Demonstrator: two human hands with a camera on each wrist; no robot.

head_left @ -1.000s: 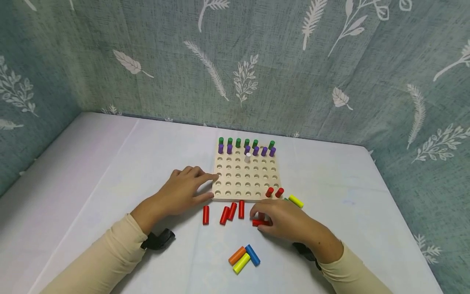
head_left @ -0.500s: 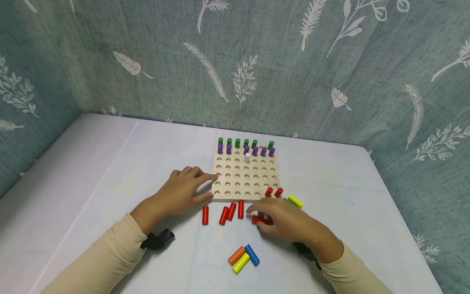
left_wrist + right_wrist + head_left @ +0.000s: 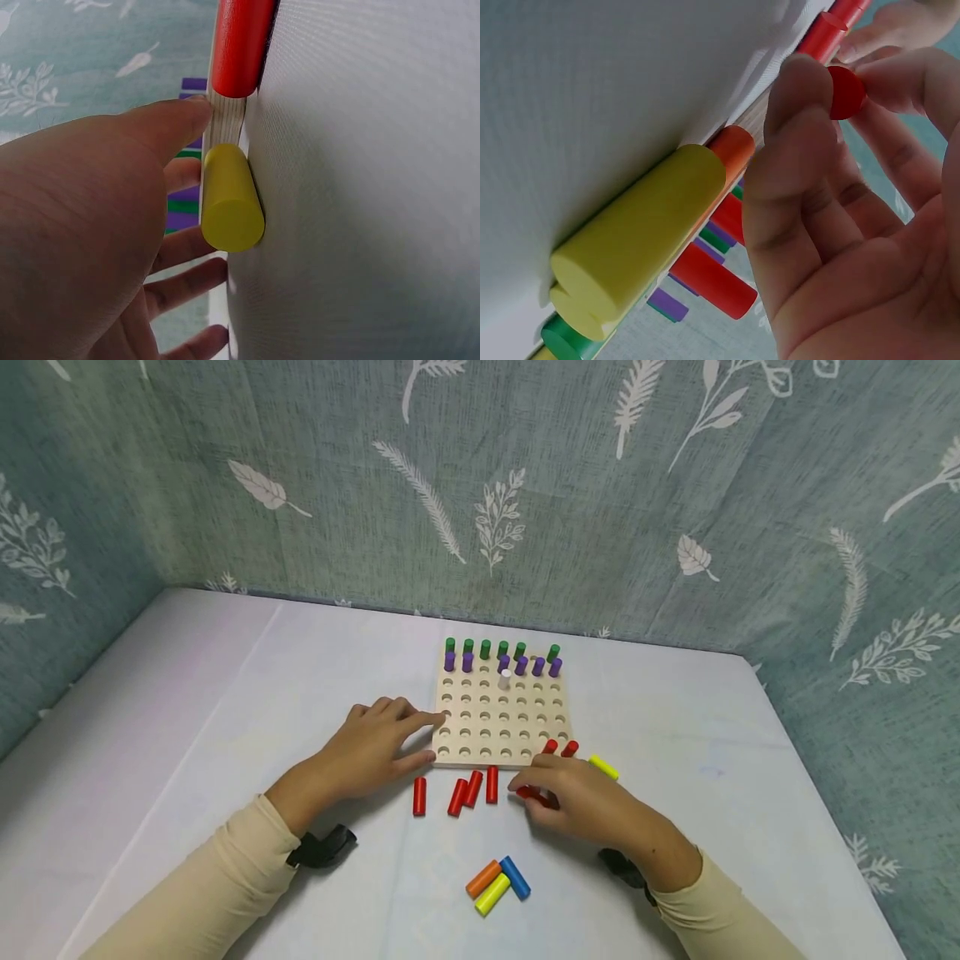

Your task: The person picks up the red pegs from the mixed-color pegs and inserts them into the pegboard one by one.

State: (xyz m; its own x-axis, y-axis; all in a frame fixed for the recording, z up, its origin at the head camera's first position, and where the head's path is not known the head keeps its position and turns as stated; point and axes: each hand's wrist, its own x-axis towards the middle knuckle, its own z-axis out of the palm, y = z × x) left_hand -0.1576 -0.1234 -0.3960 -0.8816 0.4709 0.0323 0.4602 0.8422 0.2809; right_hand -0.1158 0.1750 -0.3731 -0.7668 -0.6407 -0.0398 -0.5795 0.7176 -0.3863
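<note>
Beside the pegboard [image 3: 475, 725], a loose yellow peg [image 3: 603, 767]

A grey-green fabric [image 3: 322, 485] printed in white fills the upper part of the head view and hangs down both sides. A broad leaf print [image 3: 259, 483] sits at upper left, a slanting feather print [image 3: 420, 502] and a leafy sprig print [image 3: 500, 521] near upper centre, and a branch print [image 3: 718, 412] at upper right. Below spreads a white table [image 3: 225, 693], a pale straight line crossing its left side.
</note>
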